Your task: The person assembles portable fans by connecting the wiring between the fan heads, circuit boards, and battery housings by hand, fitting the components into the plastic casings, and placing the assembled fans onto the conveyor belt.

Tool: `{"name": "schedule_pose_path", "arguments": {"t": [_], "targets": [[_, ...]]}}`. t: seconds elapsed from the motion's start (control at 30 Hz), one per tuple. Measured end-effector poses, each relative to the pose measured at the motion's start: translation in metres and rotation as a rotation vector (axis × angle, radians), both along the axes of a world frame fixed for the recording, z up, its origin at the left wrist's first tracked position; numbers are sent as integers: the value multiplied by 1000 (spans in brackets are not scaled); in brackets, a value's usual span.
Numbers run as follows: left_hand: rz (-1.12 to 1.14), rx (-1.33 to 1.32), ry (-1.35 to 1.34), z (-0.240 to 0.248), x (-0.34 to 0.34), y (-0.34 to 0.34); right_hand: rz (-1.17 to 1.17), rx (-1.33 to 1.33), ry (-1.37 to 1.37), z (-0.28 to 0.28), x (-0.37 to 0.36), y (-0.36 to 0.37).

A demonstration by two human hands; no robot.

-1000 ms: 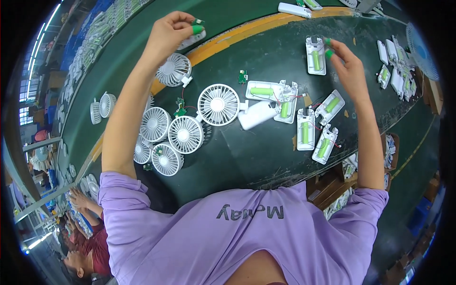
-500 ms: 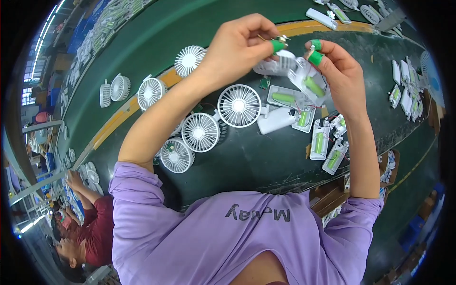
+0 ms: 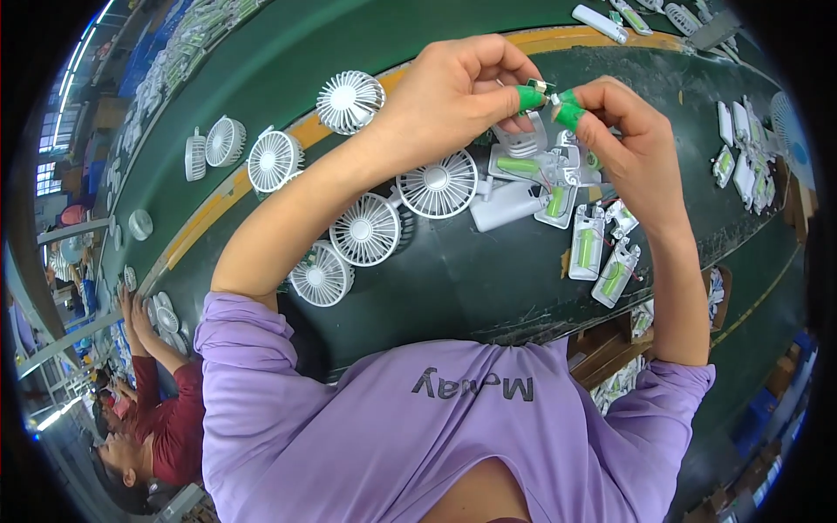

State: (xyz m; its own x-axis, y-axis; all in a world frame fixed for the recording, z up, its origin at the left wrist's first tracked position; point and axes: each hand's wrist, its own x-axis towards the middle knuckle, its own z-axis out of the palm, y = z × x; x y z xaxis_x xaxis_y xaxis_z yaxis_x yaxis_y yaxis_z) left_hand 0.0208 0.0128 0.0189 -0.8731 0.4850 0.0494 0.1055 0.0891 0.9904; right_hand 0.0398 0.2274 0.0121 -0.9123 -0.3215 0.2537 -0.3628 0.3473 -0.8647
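Over the far part of the table, my left hand [image 3: 462, 83] pinches a small circuit board [image 3: 540, 86] between thumb and fingers. Close against it, my right hand [image 3: 629, 131] is closed on a tiny white connector [image 3: 555, 100]. Green tape wraps the thumb and a finger of my right hand and my left thumb. Below the hands is a white fan head [image 3: 528, 139], partly hidden by my left fingers. An opened white handle shell [image 3: 571, 166] with a green battery lies beside it; whether wires join it to the board is too small to tell.
Several white fans, one of them a round fan [image 3: 365, 229], lie left of centre. Battery-filled handle halves [image 3: 587, 248] lie at right, near a closed white handle [image 3: 506, 207]. A green conveyor [image 3: 288, 61] runs behind a yellow edge. At left sits a co-worker [image 3: 174, 427] in dark red.
My hands have come together, the left moving right and slightly down, so board and connector almost meet. The fan head and handle shell below have shifted. The co-worker's hands have risen.
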Motion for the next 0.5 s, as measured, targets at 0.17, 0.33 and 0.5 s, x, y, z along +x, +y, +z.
{"name": "schedule_pose_path", "arguments": {"t": [0.17, 0.33, 0.5], "targets": [[-29, -46, -2, 5, 6, 3, 28, 95, 37, 11, -1, 4], [-57, 13, 47, 2, 5, 2, 106, 354, 243, 31, -4, 7], [-71, -138, 138, 8, 6, 2, 190, 475, 411, 50, -6, 8]]}}
